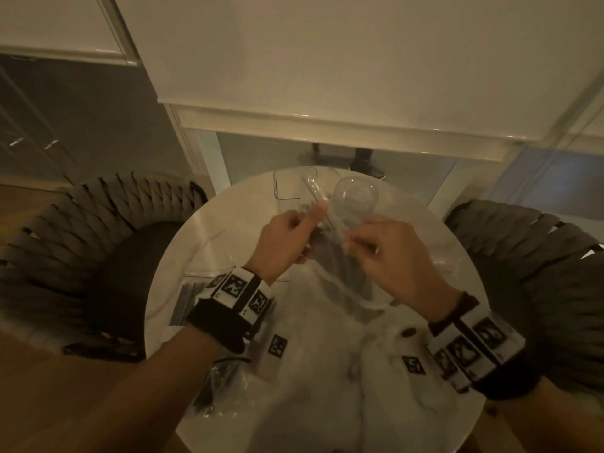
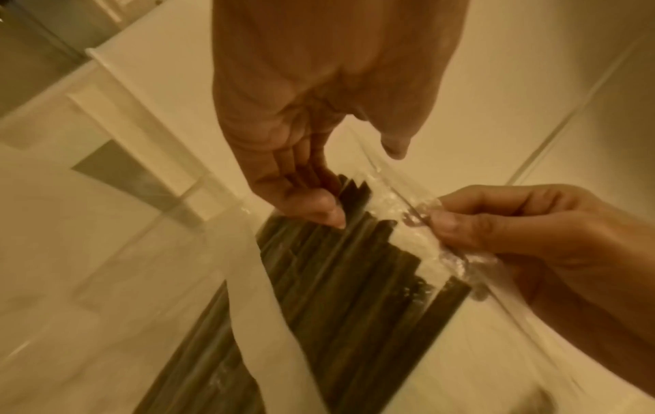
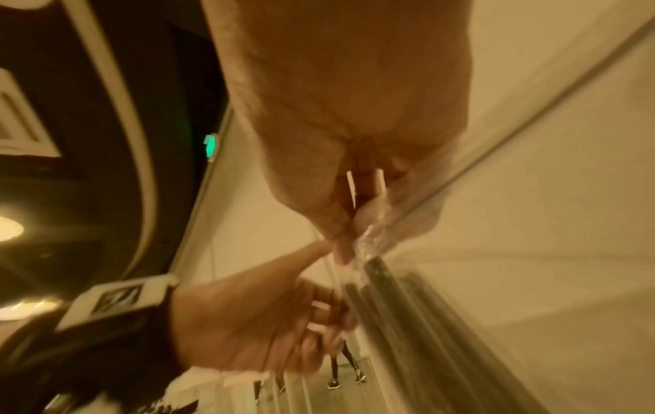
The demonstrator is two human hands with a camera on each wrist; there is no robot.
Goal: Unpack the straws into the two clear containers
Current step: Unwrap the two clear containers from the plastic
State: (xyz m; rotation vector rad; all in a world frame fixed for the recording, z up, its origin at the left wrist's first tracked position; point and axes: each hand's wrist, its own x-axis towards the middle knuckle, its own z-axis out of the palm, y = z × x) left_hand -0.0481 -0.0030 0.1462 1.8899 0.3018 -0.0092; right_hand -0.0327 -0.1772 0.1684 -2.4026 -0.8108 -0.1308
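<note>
A clear plastic packet of dark straws [image 1: 330,256] hangs above the round white table [image 1: 209,243], held up between both hands. My left hand [image 1: 313,217] pinches the packet's upper left edge [image 2: 329,215]. My right hand [image 1: 351,243] pinches the crinkled top seal [image 2: 439,221] on the right. The straws [image 2: 336,280] show dark through the film, their cut ends just under the seal. In the right wrist view my right hand [image 3: 345,246] grips the film above my left hand [image 3: 329,316]. Behind the hands stand a rectangular clear container [image 1: 291,191] and a round clear container [image 1: 356,194].
Another packet of dark straws [image 1: 189,302] lies on the table's left side, and one more [image 1: 215,387] lies near the front edge. Woven chairs stand at the left [image 1: 81,230] and right [image 1: 529,243]. A white garment with marker tags [image 1: 343,371] covers the near view.
</note>
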